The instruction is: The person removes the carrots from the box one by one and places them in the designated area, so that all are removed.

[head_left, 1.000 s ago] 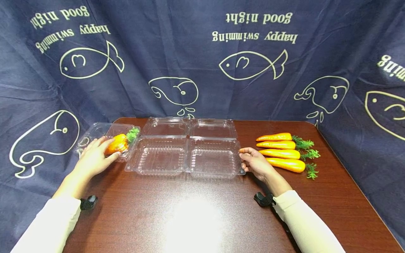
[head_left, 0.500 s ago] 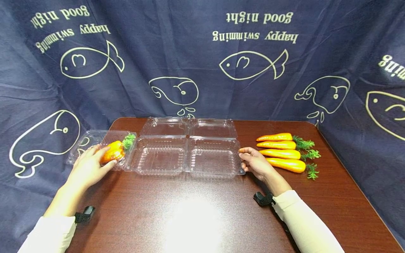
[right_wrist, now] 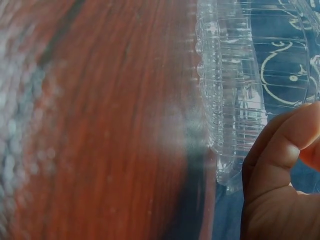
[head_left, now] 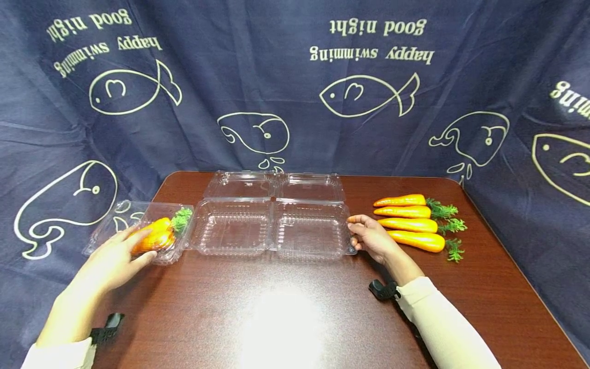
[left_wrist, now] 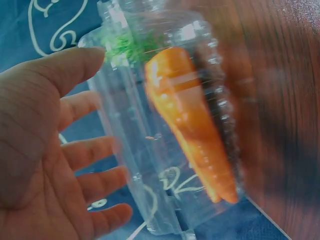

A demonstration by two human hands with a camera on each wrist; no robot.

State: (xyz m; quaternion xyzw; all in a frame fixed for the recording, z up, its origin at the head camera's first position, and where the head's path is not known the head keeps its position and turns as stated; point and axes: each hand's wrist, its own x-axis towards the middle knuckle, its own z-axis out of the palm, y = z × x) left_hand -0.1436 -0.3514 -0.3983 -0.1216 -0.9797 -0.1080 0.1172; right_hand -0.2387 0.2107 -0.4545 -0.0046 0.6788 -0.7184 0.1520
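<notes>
Now further left and closer in, a clear box [head_left: 177, 248] of orange carrots [head_left: 158, 234] touches the loosely spread fingers of the left hand [head_left: 109, 262]; the right hand [head_left: 374, 240] pinches 1 of 2 open containers [head_left: 315, 233]. Brown table [head_left: 203, 312], navy fish-print curtain [head_left: 295, 87] behind.

The left hand [head_left: 112, 261] was well to the left of the right-hand clear plastic clamshell [head_left: 311, 233], fingers spread, thumb apart. The right hand [head_left: 374, 238] gripped that clamshell's right edge with bent fingers. The left forearm [head_left: 69, 307] and right forearm [head_left: 409, 270], cream-sleeved [head_left: 447, 325], slanted in from the clamshell's near side.
</notes>
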